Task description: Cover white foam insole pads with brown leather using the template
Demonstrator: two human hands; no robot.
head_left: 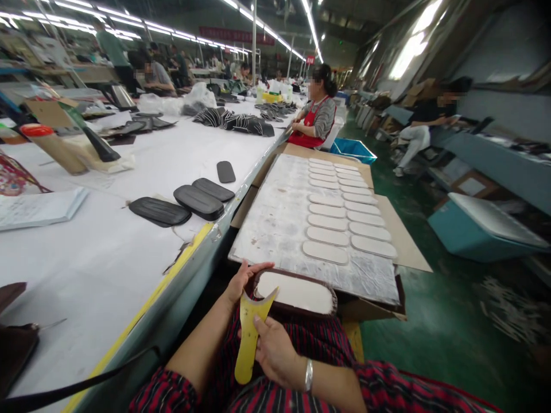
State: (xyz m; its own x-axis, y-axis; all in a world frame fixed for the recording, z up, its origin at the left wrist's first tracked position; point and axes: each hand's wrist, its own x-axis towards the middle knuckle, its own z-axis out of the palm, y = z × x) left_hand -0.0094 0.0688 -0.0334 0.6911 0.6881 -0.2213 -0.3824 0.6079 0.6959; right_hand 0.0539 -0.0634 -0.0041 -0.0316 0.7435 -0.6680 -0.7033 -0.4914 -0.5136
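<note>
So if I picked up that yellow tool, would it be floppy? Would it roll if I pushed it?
The yellow tool is probably stiff: both ends stick out past the right hand without drooping. It looks thin, so it's likely light. Laid down, it would probably slide, not roll, because it looks flat.

In right hand (275, 349): 1 yellow tool (248, 327). At left hand (239, 283): 1 brown-rimmed piece (298, 292). Beyond both: >12 pale ovals (325, 252).
</note>
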